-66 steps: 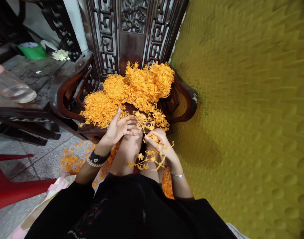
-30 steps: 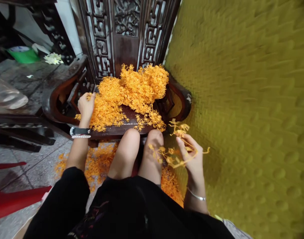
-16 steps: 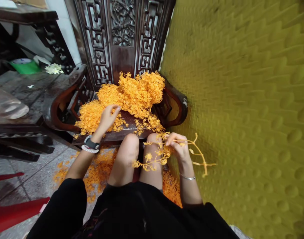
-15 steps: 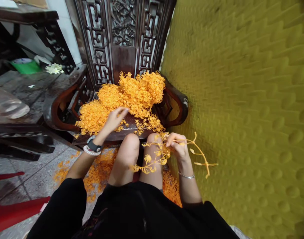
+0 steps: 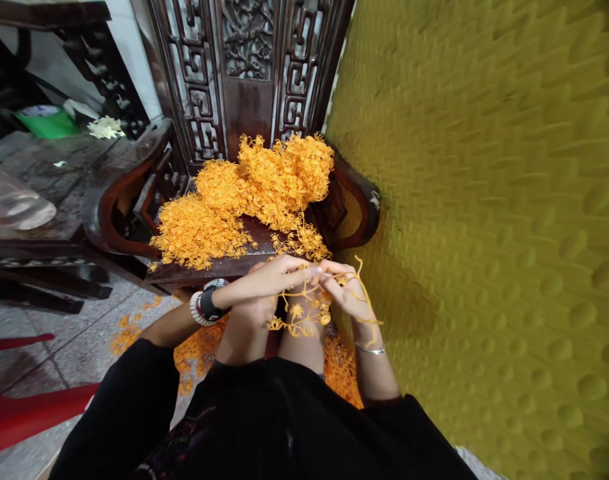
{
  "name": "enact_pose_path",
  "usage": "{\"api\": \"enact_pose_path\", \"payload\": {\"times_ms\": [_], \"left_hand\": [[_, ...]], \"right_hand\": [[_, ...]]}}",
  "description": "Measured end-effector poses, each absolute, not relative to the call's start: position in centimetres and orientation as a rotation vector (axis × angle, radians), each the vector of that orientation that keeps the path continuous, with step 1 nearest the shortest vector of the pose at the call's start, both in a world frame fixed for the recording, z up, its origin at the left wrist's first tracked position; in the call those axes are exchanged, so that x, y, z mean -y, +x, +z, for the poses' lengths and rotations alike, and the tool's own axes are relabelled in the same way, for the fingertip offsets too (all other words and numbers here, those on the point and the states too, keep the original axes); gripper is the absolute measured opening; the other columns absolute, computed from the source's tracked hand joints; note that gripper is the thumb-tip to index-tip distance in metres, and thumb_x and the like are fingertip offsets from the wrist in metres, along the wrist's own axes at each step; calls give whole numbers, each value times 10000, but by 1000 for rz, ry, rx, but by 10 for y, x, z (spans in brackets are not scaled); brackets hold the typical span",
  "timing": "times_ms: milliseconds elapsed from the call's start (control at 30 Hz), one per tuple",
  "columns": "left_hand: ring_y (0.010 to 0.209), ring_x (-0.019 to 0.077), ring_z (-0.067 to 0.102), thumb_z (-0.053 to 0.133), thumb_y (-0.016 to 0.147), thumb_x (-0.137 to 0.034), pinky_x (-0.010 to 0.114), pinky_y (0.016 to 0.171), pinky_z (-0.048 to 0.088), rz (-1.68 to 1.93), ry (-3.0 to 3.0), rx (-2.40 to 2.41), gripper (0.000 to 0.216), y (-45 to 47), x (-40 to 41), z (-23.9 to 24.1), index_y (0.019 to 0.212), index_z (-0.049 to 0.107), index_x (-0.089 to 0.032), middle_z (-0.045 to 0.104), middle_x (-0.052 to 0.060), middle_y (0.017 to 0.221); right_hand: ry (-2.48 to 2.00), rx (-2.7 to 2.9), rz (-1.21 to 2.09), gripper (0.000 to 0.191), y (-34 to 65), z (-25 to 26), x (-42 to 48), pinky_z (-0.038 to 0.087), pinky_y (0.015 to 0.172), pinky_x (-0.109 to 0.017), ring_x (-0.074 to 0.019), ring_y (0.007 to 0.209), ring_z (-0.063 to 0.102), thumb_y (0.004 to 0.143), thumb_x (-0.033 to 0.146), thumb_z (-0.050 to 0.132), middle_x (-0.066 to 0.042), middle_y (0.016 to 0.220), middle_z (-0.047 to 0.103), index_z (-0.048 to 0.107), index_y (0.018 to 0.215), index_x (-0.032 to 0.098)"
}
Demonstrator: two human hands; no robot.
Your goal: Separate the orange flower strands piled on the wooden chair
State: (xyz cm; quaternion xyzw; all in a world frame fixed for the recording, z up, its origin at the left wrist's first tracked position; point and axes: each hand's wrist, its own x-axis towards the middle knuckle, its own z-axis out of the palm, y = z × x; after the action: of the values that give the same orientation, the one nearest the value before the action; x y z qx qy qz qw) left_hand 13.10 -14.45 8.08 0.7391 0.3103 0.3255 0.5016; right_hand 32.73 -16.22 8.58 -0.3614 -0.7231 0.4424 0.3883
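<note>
My right hand (image 5: 350, 293), a silver bangle on its wrist, pinches an orange plastic branch of small flowers (image 5: 297, 311). Its thin bare stems stick out past the hand on the right. My left hand (image 5: 279, 275), with a watch and beaded bracelet, meets it from the left, fingers closed at the branch beside the right fingertips. Exactly which piece they grip is partly hidden. Beyond my knees, a dark wooden chair (image 5: 252, 80) bears a heap of loose orange plastic flowers (image 5: 194, 233) on the left and tangled flower branches (image 5: 287, 173) behind and to the right.
Orange pieces (image 5: 199, 357) litter the floor below the chair. On the left, a dark wooden table (image 5: 84, 167) holds a green tape roll (image 5: 47, 122), a pale flower cluster (image 5: 106, 127) and a clear bottle (image 5: 19, 203). A yellow textured surface (image 5: 484, 200) rises along the right.
My left hand has come from the heap on the chair, down and right, to the branch at my right hand. The right hand still holds the branch, now turned a little.
</note>
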Motion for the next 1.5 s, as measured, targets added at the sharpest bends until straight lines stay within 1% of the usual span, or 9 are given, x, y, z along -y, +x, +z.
{"api": "enact_pose_path", "payload": {"times_ms": [300,467,600,700,833,967,1267,1367,1500], "left_hand": [[481,66,245,510,828,-582,241,466,216,1240,1510,-1117,511,102,128,53,565,316,-190,260,-58,533],[453,69,232,396,891,-550,232,464,254,1816,1023,-1784,452,-2,95,31,622,255,-216,226,-72,536],[584,138,419,503,862,-484,284,624,363,1383,1582,-2287,364,-61,62,15,673,462,-176,399,-18,591],[919,282,532,556,832,-399,382,827,393,943,1784,-2469,308,-63,48,-4,954,577,-117,590,140,927],[1244,410,348,628,772,-362,525,997,278,807,1815,-2470,471,-51,47,-27,1144,560,-81,423,266,1331],[1344,362,261,581,815,-391,521,1074,201,1153,1820,-2380,393,-30,57,-14,1110,593,-133,388,202,1410],[879,177,617,433,935,-367,325,855,466,1485,1900,-1158,310,82,151,82,809,645,-179,678,60,856],[1014,196,579,554,876,-386,341,918,443,1416,1948,-1114,231,107,164,82,954,631,-182,648,81,1029],[1053,210,558,670,771,-446,332,865,475,1315,1880,-1135,568,125,154,68,1237,456,-204,497,121,1278]], "right_hand": [[-1031,1368,1234,175,290,82,195,183,428,-222,-68,416,243,829,253,484,72,480,310,541,678,184],[-991,996,941,177,330,100,217,149,423,-212,-56,406,212,743,147,482,77,450,273,460,571,184],[-974,1001,1066,140,345,93,197,139,415,-211,-57,390,185,750,197,517,89,433,247,485,615,190],[-910,1016,1210,98,327,78,169,143,429,-215,-64,404,172,764,253,550,97,450,222,513,693,197],[-879,1061,1264,125,305,72,150,204,467,-236,-91,444,206,801,330,555,87,485,242,550,820,206],[-836,1119,1305,213,300,78,145,298,524,-264,-121,490,295,822,418,503,62,527,309,543,881,217],[-731,1101,1427,329,287,90,144,421,638,-302,-151,616,466,822,479,436,-21,717,520,569,958,210],[-714,1069,1476,312,283,90,146,459,723,-307,-164,723,535,829,450,442,-48,809,577,588,958,206],[-739,1061,1483,252,280,87,148,471,755,-301,-159,751,557,837,392,457,-38,815,592,613,927,215]]}}
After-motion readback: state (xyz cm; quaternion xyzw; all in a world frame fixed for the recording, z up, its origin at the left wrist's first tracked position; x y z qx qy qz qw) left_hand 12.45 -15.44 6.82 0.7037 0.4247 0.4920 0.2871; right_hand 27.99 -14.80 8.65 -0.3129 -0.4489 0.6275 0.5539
